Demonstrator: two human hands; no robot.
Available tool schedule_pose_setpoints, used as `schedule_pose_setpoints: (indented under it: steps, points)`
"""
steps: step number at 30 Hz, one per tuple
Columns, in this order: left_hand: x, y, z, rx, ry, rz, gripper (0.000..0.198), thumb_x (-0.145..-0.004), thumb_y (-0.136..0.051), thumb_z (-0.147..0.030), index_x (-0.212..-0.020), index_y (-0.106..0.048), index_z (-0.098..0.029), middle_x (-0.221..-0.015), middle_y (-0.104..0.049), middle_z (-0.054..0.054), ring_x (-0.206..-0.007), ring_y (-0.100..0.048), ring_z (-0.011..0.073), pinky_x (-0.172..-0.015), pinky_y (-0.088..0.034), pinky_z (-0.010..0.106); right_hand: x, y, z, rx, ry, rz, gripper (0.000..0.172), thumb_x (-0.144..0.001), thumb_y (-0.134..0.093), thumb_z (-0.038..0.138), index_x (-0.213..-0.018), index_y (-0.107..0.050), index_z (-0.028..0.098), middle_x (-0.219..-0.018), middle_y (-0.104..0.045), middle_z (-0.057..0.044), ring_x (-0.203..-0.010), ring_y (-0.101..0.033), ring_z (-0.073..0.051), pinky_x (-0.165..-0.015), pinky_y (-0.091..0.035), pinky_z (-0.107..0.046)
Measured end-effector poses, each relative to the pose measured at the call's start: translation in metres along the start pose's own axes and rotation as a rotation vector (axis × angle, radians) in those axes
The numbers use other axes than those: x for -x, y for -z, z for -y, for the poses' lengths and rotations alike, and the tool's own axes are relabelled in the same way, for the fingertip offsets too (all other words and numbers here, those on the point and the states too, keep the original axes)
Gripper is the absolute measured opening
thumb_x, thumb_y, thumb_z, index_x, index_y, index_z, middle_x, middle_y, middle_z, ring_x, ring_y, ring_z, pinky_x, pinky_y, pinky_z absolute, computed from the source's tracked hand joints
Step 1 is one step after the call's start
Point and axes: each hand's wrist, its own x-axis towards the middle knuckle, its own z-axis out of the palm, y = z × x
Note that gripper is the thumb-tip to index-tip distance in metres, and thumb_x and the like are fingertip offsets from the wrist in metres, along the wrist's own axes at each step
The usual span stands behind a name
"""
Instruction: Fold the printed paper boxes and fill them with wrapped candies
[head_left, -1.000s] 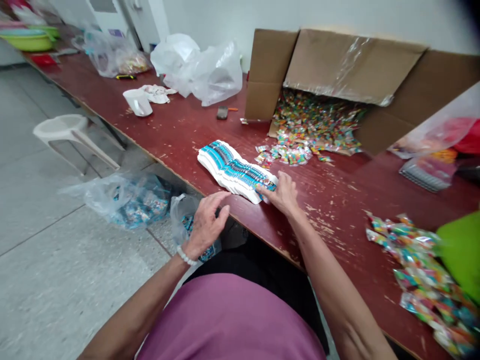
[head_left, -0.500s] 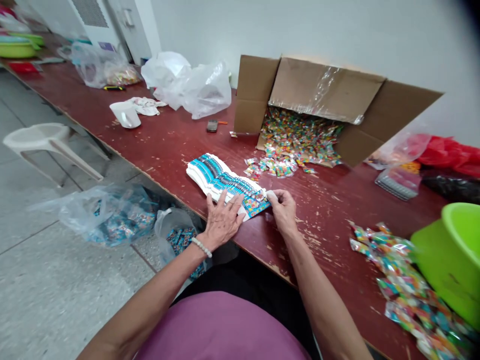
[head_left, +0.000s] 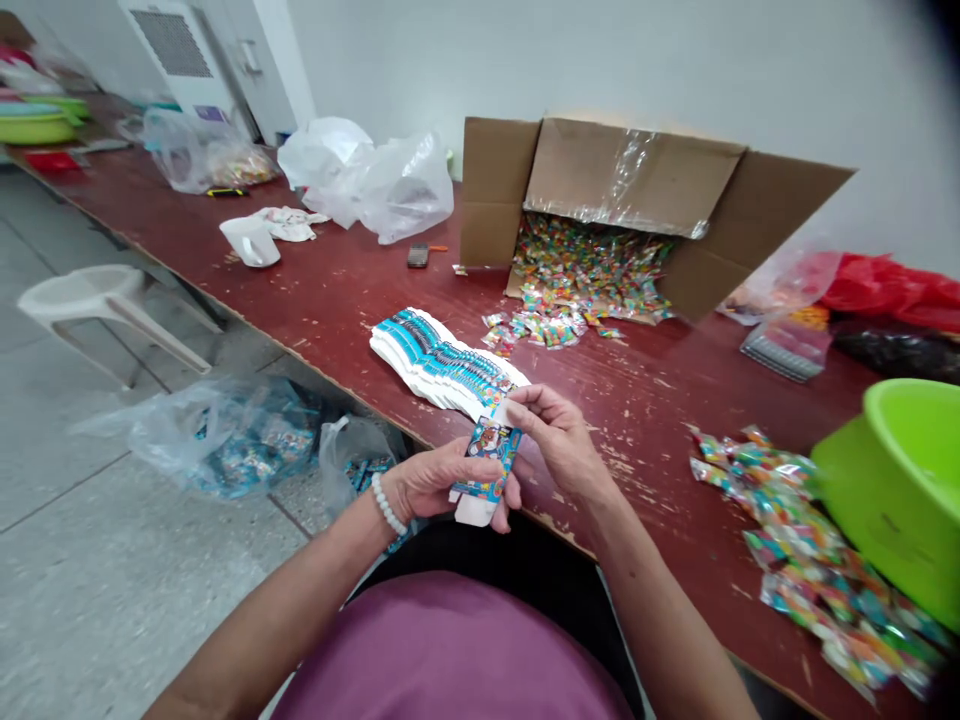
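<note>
Both my hands lift a small blue printed paperboard box blank (head_left: 489, 460) above the table edge. My left hand (head_left: 442, 480), with a white bead bracelet on its wrist, holds the blank from below. My right hand (head_left: 559, 440) pinches its upper end, and a white flap sticks out at the bottom. Just beyond my hands lies a fanned stack of matching flat blanks (head_left: 442, 365) on the red wooden table (head_left: 337, 285). Several wrapped sweets (head_left: 551, 333) are scattered beyond the stack.
A tipped cardboard carton (head_left: 630, 170) spills wrapped sweets at the back. A lime-green basin (head_left: 892, 490) and a heap of sweets (head_left: 810, 560) sit at right. Plastic bags (head_left: 232, 440) lie on the floor at left, near a white plastic stool (head_left: 97, 305).
My hands have raised one blank off the stack and brought it toward me. Both now hold it in the air, and my view has shifted slightly.
</note>
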Motion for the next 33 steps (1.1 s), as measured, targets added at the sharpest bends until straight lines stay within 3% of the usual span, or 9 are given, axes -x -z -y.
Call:
schedule_pose_setpoints:
  steps: [5,10,14,16,20,24,27,30,33]
  points:
    - [0.008,-0.011,0.015,-0.064,-0.072,-0.175,0.037,-0.067,-0.086,-0.041,-0.084,-0.071,-0.011,-0.074,-0.072,0.009,-0.061,-0.070,0.0189,-0.062,-0.053,0.027,0.015,-0.011,0.006,-0.068,-0.077,-0.002,0.026,-0.079,-0.077,0.039,-0.097,-0.067,0.023,-0.082,-0.068,0.001,-0.061,-0.058,-0.012,-0.052,-0.048,-0.023]
    - [0.016,-0.025,0.012,-0.157,-0.220,-0.365,0.034,-0.070,-0.084,-0.039,-0.086,-0.069,-0.012,-0.071,-0.072,0.005,-0.057,-0.068,0.0166,-0.062,-0.054,0.028,0.029,-0.013,0.006,-0.181,-0.124,0.058,0.048,-0.073,-0.083,0.038,-0.115,-0.063,0.025,-0.097,-0.068,-0.002,-0.069,-0.064,-0.013,-0.057,-0.054,-0.025]
    - [0.013,-0.029,0.020,-0.157,-0.246,-0.429,0.038,-0.071,-0.083,-0.045,-0.084,-0.069,-0.012,-0.068,-0.068,0.003,-0.057,-0.064,0.0155,-0.058,-0.053,0.028,0.041,-0.016,-0.008,-0.129,-0.215,0.184,0.037,-0.079,-0.077,0.046,-0.104,-0.067,0.021,-0.076,-0.067,0.000,-0.045,-0.054,-0.010,-0.043,-0.048,-0.025]
    - [0.010,-0.027,0.027,-0.184,-0.241,-0.466,0.038,-0.071,-0.083,-0.044,-0.087,-0.070,-0.012,-0.072,-0.069,0.003,-0.064,-0.065,0.0157,-0.064,-0.053,0.028,0.045,-0.019,-0.015,-0.035,-0.177,0.108,0.032,-0.082,-0.073,0.048,-0.095,-0.069,0.019,-0.069,-0.066,0.001,-0.046,-0.055,-0.011,-0.044,-0.048,-0.024]
    - [0.011,-0.027,0.035,-0.291,-0.303,-0.584,0.039,-0.077,-0.080,-0.041,-0.103,-0.066,-0.016,-0.094,-0.071,0.004,-0.086,-0.066,0.0179,-0.077,-0.054,0.028,0.046,-0.017,-0.022,0.096,-0.070,-0.034,0.029,-0.084,-0.073,0.045,-0.099,-0.073,0.019,-0.088,-0.073,-0.004,-0.074,-0.066,-0.017,-0.068,-0.055,-0.028]
    - [0.018,-0.031,0.040,-0.302,-0.440,-0.665,0.060,-0.079,-0.078,-0.034,-0.129,-0.046,-0.024,-0.105,-0.071,0.003,-0.088,-0.069,0.0177,-0.076,-0.057,0.029,0.048,-0.016,-0.024,0.057,-0.110,-0.088,0.045,-0.078,-0.078,0.039,-0.118,-0.063,0.024,-0.084,-0.072,0.001,-0.071,-0.066,-0.016,-0.063,-0.054,-0.027]
    - [0.021,-0.036,0.044,-0.325,-0.528,-0.707,0.070,-0.082,-0.076,-0.031,-0.139,-0.036,-0.029,-0.115,-0.070,0.005,-0.089,-0.070,0.0169,-0.079,-0.058,0.030,0.052,-0.021,-0.027,-0.056,-0.089,-0.153,0.052,-0.076,-0.080,0.037,-0.119,-0.054,0.027,-0.082,-0.070,0.003,-0.073,-0.067,-0.016,-0.064,-0.054,-0.026]
    - [0.023,-0.037,0.047,-0.327,-0.535,-0.710,0.059,-0.083,-0.074,-0.030,-0.135,-0.045,-0.027,-0.124,-0.067,0.006,-0.097,-0.068,0.0180,-0.083,-0.057,0.030,0.056,-0.024,-0.032,-0.068,-0.048,-0.124,0.038,-0.079,-0.077,0.039,-0.109,-0.059,0.024,-0.090,-0.071,0.000,-0.078,-0.067,-0.016,-0.069,-0.053,-0.027]
    - [0.024,-0.034,0.048,-0.305,-0.494,-0.687,0.041,-0.083,-0.074,-0.032,-0.119,-0.058,-0.022,-0.112,-0.071,0.004,-0.094,-0.067,0.0170,-0.082,-0.056,0.027,0.055,-0.019,-0.036,-0.010,-0.034,-0.103,0.025,-0.082,-0.075,0.041,-0.092,-0.066,0.020,-0.081,-0.068,0.001,-0.071,-0.061,-0.012,-0.066,-0.049,-0.024]
